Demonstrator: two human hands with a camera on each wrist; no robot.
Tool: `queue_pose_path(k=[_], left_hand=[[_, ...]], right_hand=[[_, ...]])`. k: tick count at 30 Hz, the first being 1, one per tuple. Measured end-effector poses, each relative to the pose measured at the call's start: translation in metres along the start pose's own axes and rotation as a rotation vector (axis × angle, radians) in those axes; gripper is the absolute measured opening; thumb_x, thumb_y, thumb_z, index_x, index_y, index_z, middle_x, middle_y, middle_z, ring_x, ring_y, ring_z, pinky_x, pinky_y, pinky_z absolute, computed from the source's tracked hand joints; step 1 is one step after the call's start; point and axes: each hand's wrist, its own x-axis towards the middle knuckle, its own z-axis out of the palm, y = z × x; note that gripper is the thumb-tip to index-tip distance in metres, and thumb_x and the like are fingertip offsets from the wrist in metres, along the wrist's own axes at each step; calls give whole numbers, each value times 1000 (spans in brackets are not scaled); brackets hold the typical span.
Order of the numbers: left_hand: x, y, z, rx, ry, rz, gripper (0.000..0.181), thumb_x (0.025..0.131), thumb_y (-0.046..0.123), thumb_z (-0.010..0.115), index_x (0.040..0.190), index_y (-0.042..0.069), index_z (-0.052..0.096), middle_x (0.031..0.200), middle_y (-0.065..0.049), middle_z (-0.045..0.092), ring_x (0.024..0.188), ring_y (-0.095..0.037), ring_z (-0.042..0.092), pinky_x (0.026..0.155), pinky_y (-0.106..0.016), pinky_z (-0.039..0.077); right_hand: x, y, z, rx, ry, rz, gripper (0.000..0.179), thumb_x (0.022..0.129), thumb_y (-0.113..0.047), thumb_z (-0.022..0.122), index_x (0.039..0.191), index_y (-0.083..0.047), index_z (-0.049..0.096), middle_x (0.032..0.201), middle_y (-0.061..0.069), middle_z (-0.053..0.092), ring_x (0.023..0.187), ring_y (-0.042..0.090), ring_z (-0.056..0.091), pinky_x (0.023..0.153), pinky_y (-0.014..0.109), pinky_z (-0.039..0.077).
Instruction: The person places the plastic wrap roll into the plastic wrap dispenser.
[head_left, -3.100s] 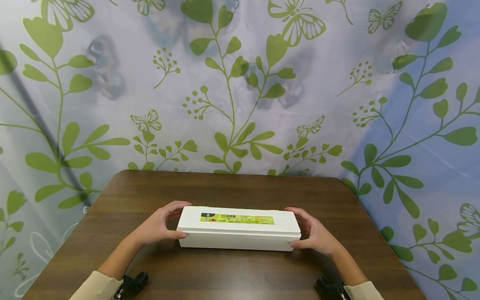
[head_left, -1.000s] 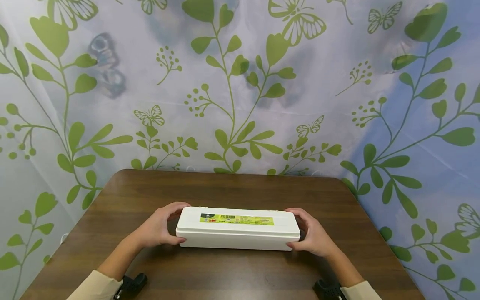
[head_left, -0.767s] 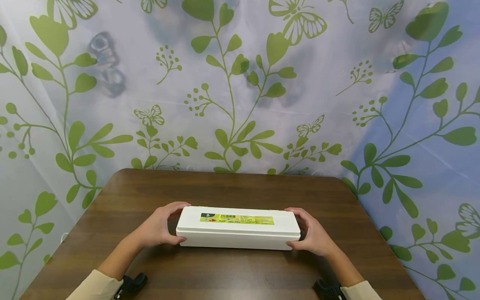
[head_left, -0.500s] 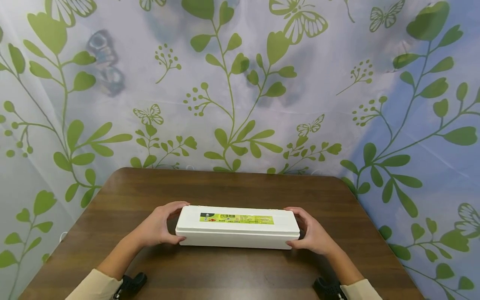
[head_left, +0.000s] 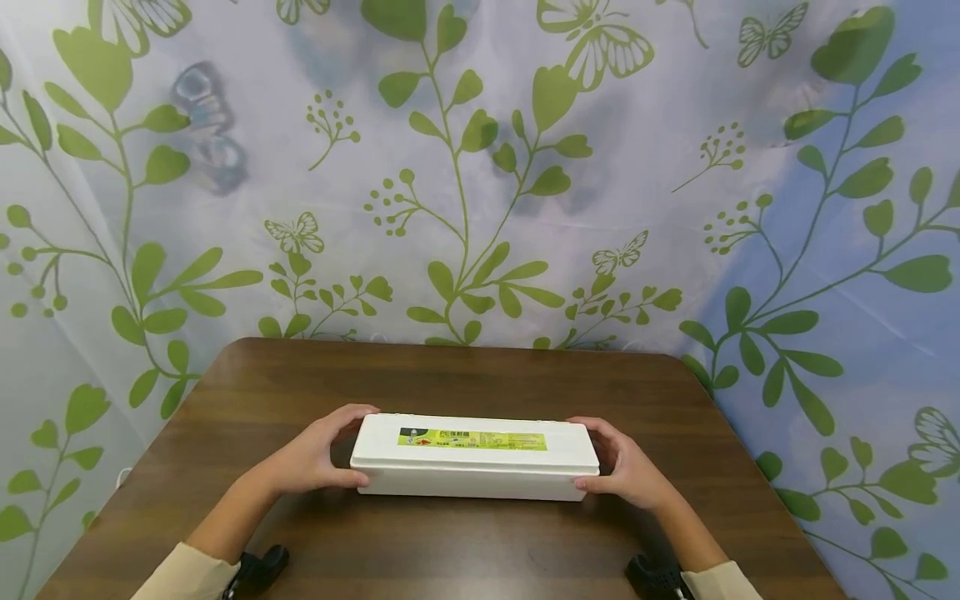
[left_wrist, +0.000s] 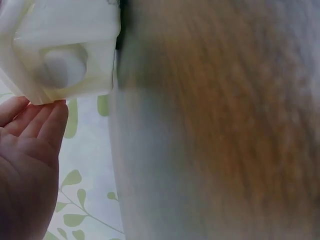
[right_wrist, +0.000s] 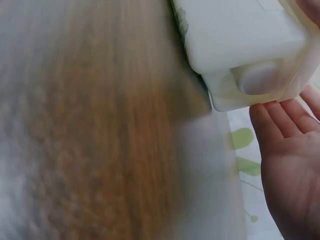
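Observation:
A long white cling film box (head_left: 465,479) lies crosswise near the middle of the brown table. On its lid is a green and yellow label (head_left: 472,439) with printed characters. My left hand (head_left: 315,454) grips the left end, thumb at the front edge and fingers round the back. At the right end my right hand (head_left: 626,467) holds the box the same way. Both wrist views show an end of the box with a round roll end behind a translucent wall: the left roll end (left_wrist: 65,67) and the right roll end (right_wrist: 260,80). The lid is down.
The wood-grain table (head_left: 465,550) reaches back to a hanging curtain (head_left: 337,192) printed with green leaves and butterflies. Black wrist straps (head_left: 258,571) sit on both forearms below beige sleeves (head_left: 187,575).
The box and both hands have stayed almost in place. At the far left the curtain has shifted, and the dark slanting band of the oldest frame is gone.

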Motion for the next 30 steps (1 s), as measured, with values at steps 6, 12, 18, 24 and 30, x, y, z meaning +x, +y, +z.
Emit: queue_pose_path(k=[6, 12, 18, 24, 30], left_hand=[[-5, 6, 4, -49, -20, -37, 71, 89, 27, 82, 147, 8, 46, 145, -4, 53, 131, -10, 55, 110, -24, 46], [-7, 10, 7, -69, 4, -35, 73, 84, 28, 87, 143, 8, 50, 142, -6, 55, 128, -12, 57, 109, -20, 45], [-11, 19, 17, -60, 24, -48, 75, 81, 30, 89, 142, 8, 50, 141, -5, 55, 129, -12, 56, 110, -21, 45], [-20, 33, 31, -58, 42, -68, 77, 80, 31, 90, 141, 9, 50, 141, -4, 55, 129, -11, 54, 109, -17, 43], [-26, 43, 44, -67, 61, -66, 75, 80, 28, 90, 141, 9, 50, 141, -4, 55, 129, -12, 54, 110, -17, 41]], right_hand=[[-4, -1, 1, 37, -3, 9, 69, 89, 6, 71, 150, 1, 40, 140, 21, 54, 114, 15, 64, 86, 34, 60], [-7, 1, -1, 35, 11, 10, 70, 87, 6, 74, 149, 0, 43, 142, 21, 54, 116, 14, 63, 89, 32, 58], [-12, 0, -3, 30, 7, 26, 71, 85, 4, 78, 148, -2, 45, 143, 19, 55, 120, 12, 62, 92, 29, 57], [-22, -4, -8, 18, -14, 37, 75, 84, 1, 79, 150, -1, 42, 145, 19, 52, 123, 12, 60, 96, 27, 55], [-32, -6, -12, 33, -31, 44, 80, 83, 1, 81, 151, 1, 38, 147, 20, 50, 125, 11, 59, 99, 25, 53]])
